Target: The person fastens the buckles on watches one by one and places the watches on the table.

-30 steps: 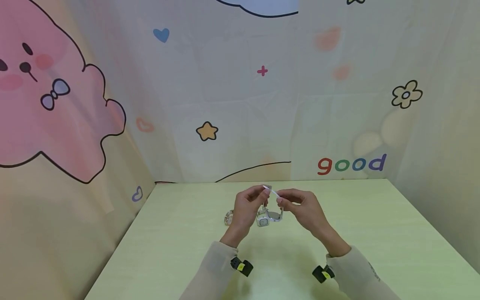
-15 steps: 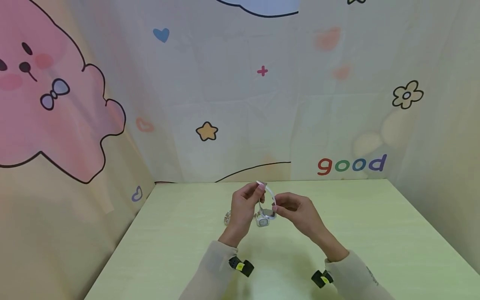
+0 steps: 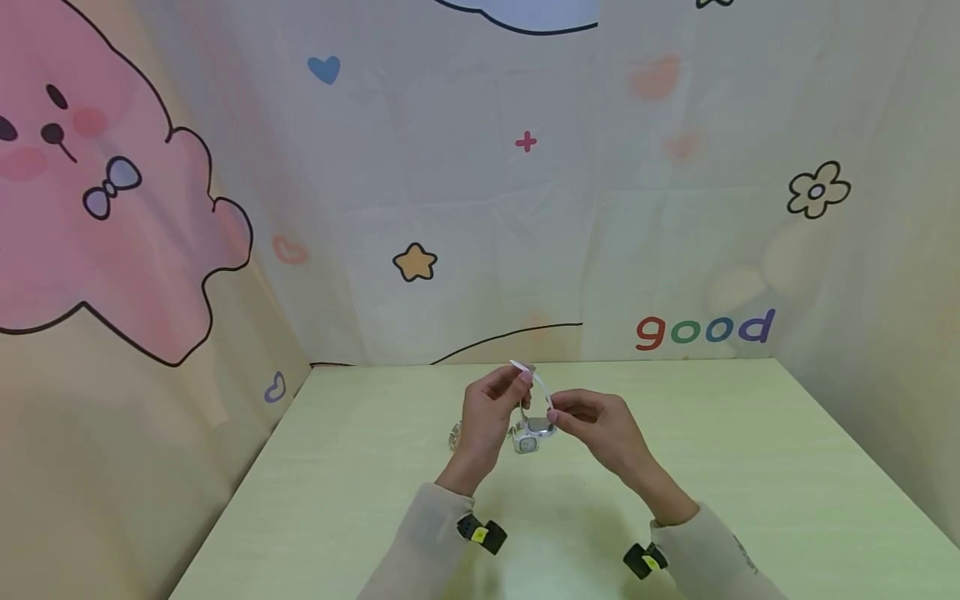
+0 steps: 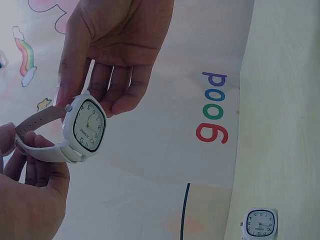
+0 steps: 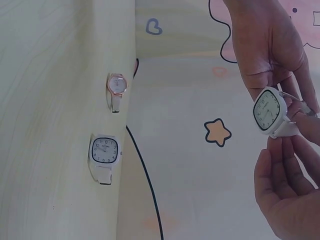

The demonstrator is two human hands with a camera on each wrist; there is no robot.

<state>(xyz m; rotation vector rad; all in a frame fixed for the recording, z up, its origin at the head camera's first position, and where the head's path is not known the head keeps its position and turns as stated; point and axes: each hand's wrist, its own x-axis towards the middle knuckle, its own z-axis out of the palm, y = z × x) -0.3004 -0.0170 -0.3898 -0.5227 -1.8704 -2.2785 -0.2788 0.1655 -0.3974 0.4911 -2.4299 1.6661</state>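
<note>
Both hands hold a white wristwatch [image 4: 89, 126] with a squarish, dark-rimmed dial, raised above the table. In the head view, my left hand [image 3: 483, 417] pinches the strap at the top, where its ends come together in a loop. My right hand [image 3: 600, 421] grips the watch lower down, thumb and fingers at the strap beside the case. On the table behind lies a second white square-faced watch [image 5: 105, 151]. Near it is a round-dialled watch with a rose-gold rim [image 5: 118, 85], partly hidden by my left hand in the head view.
The pale table [image 3: 337, 483] meets a printed cloth backdrop [image 3: 480, 192] at its far edge. Cloth also hangs along both sides. A small black camera [image 3: 482, 533] sits at the left wrist and another black camera [image 3: 645, 560] at the right.
My right hand has shifted left and slightly down, bringing the watch case closer to my left hand. The strap now arches into a narrower loop. The watches on the table stay put.
</note>
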